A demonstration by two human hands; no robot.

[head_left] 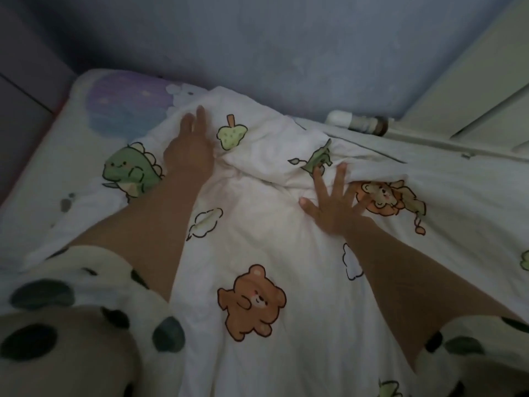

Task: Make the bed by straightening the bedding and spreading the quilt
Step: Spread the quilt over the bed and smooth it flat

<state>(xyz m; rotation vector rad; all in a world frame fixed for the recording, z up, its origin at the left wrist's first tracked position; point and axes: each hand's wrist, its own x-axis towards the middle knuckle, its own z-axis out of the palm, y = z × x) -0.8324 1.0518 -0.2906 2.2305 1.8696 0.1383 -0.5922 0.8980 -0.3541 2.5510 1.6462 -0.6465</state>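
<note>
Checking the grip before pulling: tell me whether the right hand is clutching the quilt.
No, the right hand presses flat on the cartoon-print quilt with its fingers spread straight.

No legible txt, nos. or brand marks anywhere. The quilt [257,253] shows cartoon prints only, w/o lettering. At approx 1 o'clock the bottle [361,126] has a label, but it's too blurred & dim to read.
</note>
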